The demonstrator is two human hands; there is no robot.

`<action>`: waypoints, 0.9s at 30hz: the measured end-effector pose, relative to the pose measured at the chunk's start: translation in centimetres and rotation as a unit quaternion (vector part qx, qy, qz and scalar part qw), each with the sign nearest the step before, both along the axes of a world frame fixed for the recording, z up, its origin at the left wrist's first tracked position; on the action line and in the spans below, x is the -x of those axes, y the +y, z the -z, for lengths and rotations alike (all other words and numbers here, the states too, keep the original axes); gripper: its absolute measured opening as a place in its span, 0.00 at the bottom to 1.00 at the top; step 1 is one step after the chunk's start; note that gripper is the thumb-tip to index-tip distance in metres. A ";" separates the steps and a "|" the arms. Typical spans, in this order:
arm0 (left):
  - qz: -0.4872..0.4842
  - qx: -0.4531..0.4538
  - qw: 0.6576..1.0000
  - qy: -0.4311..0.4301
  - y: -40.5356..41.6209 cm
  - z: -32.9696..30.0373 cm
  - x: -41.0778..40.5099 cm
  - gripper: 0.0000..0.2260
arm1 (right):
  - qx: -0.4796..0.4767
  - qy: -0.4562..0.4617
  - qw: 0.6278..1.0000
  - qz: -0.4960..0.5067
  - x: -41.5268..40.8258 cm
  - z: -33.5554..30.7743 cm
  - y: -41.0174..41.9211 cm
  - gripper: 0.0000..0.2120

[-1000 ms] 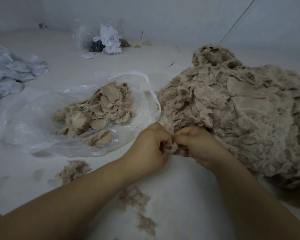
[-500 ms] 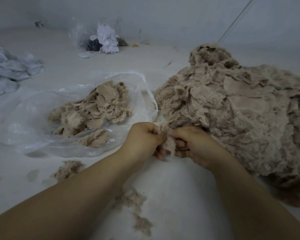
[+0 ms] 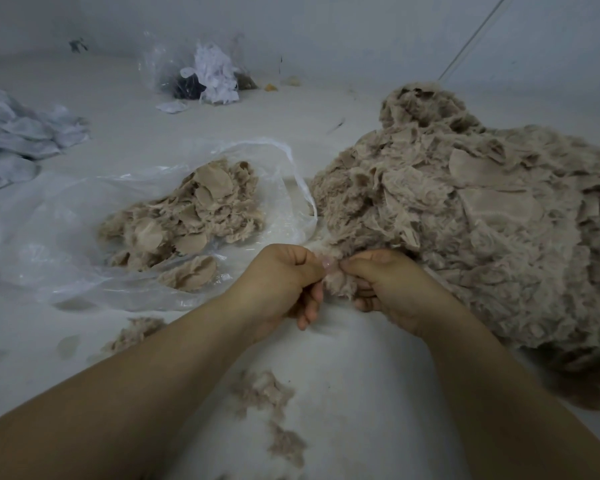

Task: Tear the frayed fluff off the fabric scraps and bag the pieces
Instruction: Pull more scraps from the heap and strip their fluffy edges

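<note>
A small fabric scrap [image 3: 338, 284] is pinched between the left hand [image 3: 284, 278] and the right hand [image 3: 387, 282], just beside the big pile [image 3: 465, 220]. It looks soft and light, so it is best held tight at the cloth part while the fluff is pulled off.

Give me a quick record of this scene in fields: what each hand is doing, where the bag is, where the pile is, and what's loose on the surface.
left hand: pinches the fluffy scrap
right hand: pinches the same scrap from the other side
scrap position: between the hands, at the near edge of the big pile
clear plastic bag: left of the pile, open, holding beige pieces
loose fluff: on the white surface between the forearms
background: second bag with white scraps
</note>
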State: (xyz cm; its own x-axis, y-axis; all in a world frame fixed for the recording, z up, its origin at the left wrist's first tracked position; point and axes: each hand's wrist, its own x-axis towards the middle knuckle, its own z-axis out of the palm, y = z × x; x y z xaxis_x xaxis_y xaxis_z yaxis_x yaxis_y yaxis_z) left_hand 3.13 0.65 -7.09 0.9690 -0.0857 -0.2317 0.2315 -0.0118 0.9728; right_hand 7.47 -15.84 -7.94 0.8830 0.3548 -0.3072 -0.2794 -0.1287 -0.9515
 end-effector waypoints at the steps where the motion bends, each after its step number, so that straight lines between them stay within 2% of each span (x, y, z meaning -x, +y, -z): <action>1: 0.001 -0.009 1.000 0.001 0.1 0.0 -0.1 0.14 | -0.007 0.006 1.000 0.012 0.0 0.0 0.0 0.09; 4: -0.004 -0.058 0.998 0.022 0.3 0.0 -0.2 0.10 | -0.018 0.014 0.999 0.025 0.1 0.1 0.0 0.16; 6: 0.001 -0.053 0.998 0.036 0.3 -0.3 -0.2 0.08 | -0.010 0.004 1.000 0.007 0.2 0.0 0.0 0.20; 9: 0.002 -0.018 0.999 0.036 0.3 -0.4 -0.6 0.15 | -0.001 -0.017 1.000 -0.016 0.3 -0.1 0.1 0.15; 12: -0.030 -0.045 0.998 -0.007 -0.1 -0.2 -0.9 0.05 | -0.003 -0.015 1.000 -0.009 0.3 0.0 0.0 0.14; 13: -0.045 -0.046 0.998 -0.014 -0.1 0.0 -1.0 0.05 | -0.011 -0.012 1.000 -0.010 0.3 0.0 -0.1 0.12; 15: -0.068 -0.022 0.997 -0.024 -0.3 0.2 -0.9 0.09 | -0.016 -0.018 0.999 -0.033 0.4 -0.1 -0.2 0.09; 18: -0.072 0.010 0.997 -0.027 -0.5 0.3 -0.8 0.16 | 0.002 -0.046 0.998 -0.051 0.4 0.0 -0.4 0.09; 24: -0.176 0.052 0.983 0.010 0.1 0.6 -1.1 0.16 | -0.024 -0.005 0.999 -0.027 0.2 0.2 -0.6 0.06; 25: -0.162 0.055 0.985 0.027 0.2 0.5 -1.0 0.18 | -0.031 -0.001 0.999 -0.025 0.2 0.2 -0.7 0.07; 27: -0.070 0.038 0.995 0.061 0.1 0.2 -0.5 0.20 | -0.032 -0.004 0.999 -0.030 0.2 0.2 -0.6 0.13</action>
